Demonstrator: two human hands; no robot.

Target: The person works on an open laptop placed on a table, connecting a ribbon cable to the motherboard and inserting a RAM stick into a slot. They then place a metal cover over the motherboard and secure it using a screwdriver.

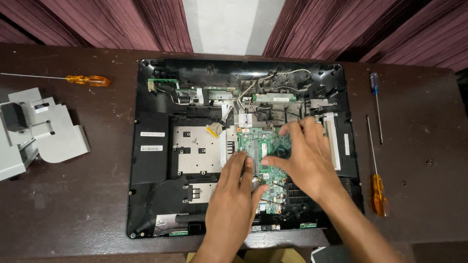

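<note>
Green circuit board (pixel 265 146) sits right of centre inside the opened black computer casing (pixel 151 160), which lies flat across the middle of the dark brown worktop (pixel 73 209). Coming in over the near edge, the left hand (pixel 233 197) rests with fingers spread and extended, fingertips pressing on the board's left margin, gripping nothing. The right hand (pixel 304 158) lies just beyond it, open and curved over the board's right half, thumb and fingers touching its surface and edge rather than closed around anything; together they seem placed to steady or feel around the board from two sides. Left of the board a bare metal shield plate (pixel 197 151) covers part of the casing, and loose pale cables (pixel 273 78) run along the casing's far side. Toward the worktop's right edge lie an orange-handled screwdriver (pixel 378 192) nearer and a blue-handled screwdriver (pixel 375 92) farther, both within reach of the right hand. At the left edge rests a grey plastic stand part (pixel 44 131), set aside, and near the far left corner another orange-handled screwdriver (pixel 78 79). Behind the far edge hang maroon curtains (pixel 122 22) parted over a pale wall (pixel 229 24).
</note>
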